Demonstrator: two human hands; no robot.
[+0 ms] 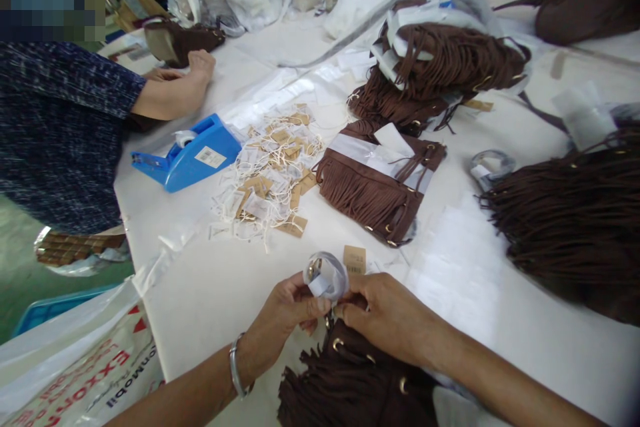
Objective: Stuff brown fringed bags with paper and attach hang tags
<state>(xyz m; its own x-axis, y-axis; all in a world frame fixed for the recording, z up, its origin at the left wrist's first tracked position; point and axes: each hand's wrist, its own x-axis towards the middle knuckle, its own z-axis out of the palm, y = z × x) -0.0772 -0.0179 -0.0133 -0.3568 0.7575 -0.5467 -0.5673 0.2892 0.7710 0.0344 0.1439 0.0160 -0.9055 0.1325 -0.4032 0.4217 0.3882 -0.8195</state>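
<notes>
Fringed bag [350, 383], at the near table [210, 280] edge; left hand [290, 310] and right hand [385, 317] each pinched white wrapping [326, 277] above it, seemingly shielding a metal fitting; tags [270, 177] piled within reach

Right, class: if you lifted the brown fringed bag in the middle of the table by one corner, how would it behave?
Probably floppy: the bag lies flat and looks soft. Its fringe would likely dangle and sway. The white paper, seemingly loose on top, might slide off.
</notes>
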